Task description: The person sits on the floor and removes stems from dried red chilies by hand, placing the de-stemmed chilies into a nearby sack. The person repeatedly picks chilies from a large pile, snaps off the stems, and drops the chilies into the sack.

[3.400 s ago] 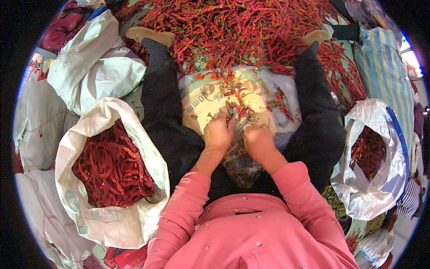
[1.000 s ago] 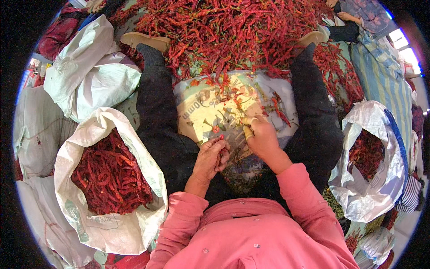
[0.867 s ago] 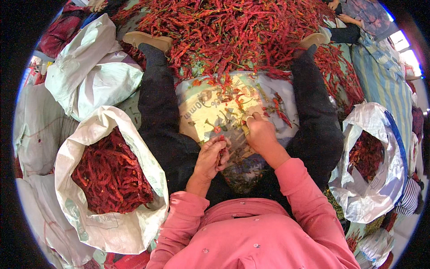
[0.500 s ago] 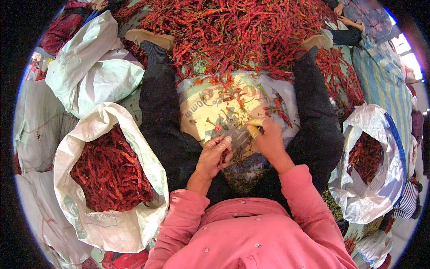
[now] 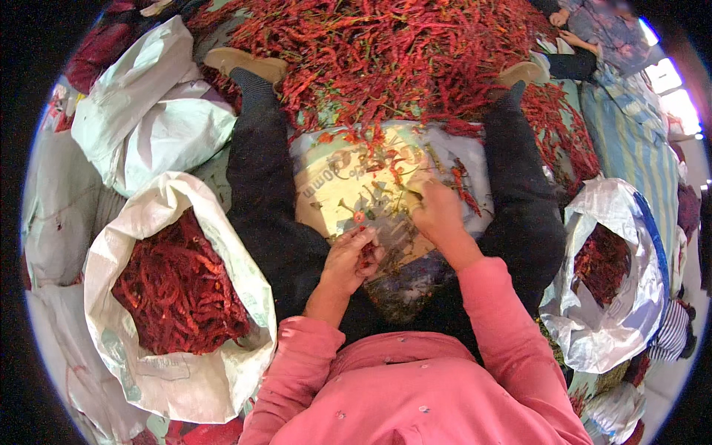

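My left hand [image 5: 351, 259] is closed at the near left of a pale printed sheet [image 5: 315, 189] between my legs. Dark red shows in its curled fingers, a dried chili pepper [image 5: 367, 254]. To its right, my right hand [image 5: 439, 211] hangs over the sheet with its fingers bent and drawn together. Whatever its fingertips hold is hidden. Stems and chili bits lie scattered on the sheet, with a few red chilies [image 5: 466, 191] at its right side. Beyond my feet spreads a large heap of red chilies [image 5: 386, 59].
An open white sack [image 5: 256, 356] of red chilies stands at my left, another white sack [image 5: 608, 341] with chilies at my right. Folded white sacks [image 5: 174, 137] lie farther left. A striped sack [image 5: 630, 141] is at far right, near another person's hands [image 5: 569, 37].
My right hand has moved farther out over the sheet, away from my body. My left hand has stayed nearly in place, with red now showing more in its fingers.
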Tool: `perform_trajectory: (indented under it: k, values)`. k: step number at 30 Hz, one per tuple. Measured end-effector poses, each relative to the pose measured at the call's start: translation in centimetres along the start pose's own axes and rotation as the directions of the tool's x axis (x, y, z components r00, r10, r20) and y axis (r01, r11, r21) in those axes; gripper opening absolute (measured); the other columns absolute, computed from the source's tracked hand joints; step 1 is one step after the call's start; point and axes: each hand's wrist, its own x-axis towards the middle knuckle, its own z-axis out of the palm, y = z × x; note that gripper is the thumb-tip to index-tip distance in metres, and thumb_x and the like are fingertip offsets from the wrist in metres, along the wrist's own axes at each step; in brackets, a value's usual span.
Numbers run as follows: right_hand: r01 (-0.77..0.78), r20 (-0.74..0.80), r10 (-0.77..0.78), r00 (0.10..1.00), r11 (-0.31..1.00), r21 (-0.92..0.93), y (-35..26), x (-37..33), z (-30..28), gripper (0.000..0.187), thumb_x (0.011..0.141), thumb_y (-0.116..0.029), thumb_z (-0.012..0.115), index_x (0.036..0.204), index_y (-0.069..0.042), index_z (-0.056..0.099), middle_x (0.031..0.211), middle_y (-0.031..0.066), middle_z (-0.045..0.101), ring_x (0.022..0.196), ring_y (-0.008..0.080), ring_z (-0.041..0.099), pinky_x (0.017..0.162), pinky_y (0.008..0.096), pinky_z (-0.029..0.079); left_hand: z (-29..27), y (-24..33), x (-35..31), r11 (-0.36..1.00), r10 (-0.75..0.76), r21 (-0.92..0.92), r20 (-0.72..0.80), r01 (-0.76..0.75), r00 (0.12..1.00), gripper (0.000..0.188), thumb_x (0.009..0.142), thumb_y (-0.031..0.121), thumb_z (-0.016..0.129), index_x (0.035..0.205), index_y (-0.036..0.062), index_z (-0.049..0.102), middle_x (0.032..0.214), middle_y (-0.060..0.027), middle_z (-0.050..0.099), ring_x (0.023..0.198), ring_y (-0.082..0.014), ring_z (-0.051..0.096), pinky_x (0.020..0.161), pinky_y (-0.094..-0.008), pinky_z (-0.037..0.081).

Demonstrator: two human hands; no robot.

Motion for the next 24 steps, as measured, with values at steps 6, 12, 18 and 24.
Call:
perform_trajectory:
  k: [6, 12, 18, 24]
  values:
    - [-0.034, 0.005, 0.034, 0.999, 0.994, -0.106, 0.7, 1.3, 2.1, 0.016, 0.068, -0.010, 0.060, 0.080, 0.000, 0.057, 0.080, 0.0217, 0.060, 0.077, 0.0395, 0.058, 0.066, 0.0470, 0.046, -0.7, 0.4, 0.2, 1.000, -0.016, -0.008, 0.094, 0.016, 0.995, 0.014, 0.085, 0.010, 0.056, 0.095, 0.0004, 0.060, 0.066, -0.0041, 0.055, 0.049, -0.0067, 0.045, 0.034, -0.0183, 0.028]
    - [-0.009, 0.099, -0.032, 0.995, 0.922, 0.387, -0.7, -2.1, -0.2, 0.013, 0.074, -0.011, 0.059, 0.078, 0.001, 0.057, 0.072, 0.0216, 0.059, 0.067, 0.0349, 0.059, 0.059, 0.0405, 0.046, -0.3, -0.7, 0.5, 0.968, 0.151, 0.201, 0.021, -0.153, 0.988, 0.015, 0.086, 0.015, 0.058, 0.096, 0.0038, 0.061, 0.062, 0.0002, 0.053, 0.045, -0.0049, 0.042, 0.034, -0.0187, 0.030]
    - [-0.166, 0.369, -0.017, 0.929, 0.873, 0.459, -3.1, -5.4, -0.9, 0.013, 0.075, -0.010, 0.058, 0.079, 0.001, 0.057, 0.067, 0.0228, 0.057, 0.063, 0.0364, 0.058, 0.057, 0.0389, 0.045, 0.4, -2.2, 0.1, 0.777, 0.439, 0.476, 0.060, -0.412, 0.897, 0.011, 0.084, 0.015, 0.061, 0.087, 0.0037, 0.062, 0.064, 0.0008, 0.054, 0.049, -0.0074, 0.045, 0.043, -0.0227, 0.037]
    - [-0.023, 0.404, -0.093, 0.910, 0.962, 0.273, -2.7, -6.0, -1.0, 0.014, 0.072, -0.008, 0.057, 0.082, 0.002, 0.058, 0.065, 0.0234, 0.055, 0.066, 0.0410, 0.056, 0.065, 0.0443, 0.046, 2.1, -1.0, -1.3, -0.136, 0.827, 0.785, 0.426, -0.604, 0.368, 0.013, 0.080, 0.012, 0.065, 0.080, -0.0001, 0.060, 0.061, -0.0059, 0.057, 0.050, -0.0104, 0.050, 0.048, -0.0257, 0.041]
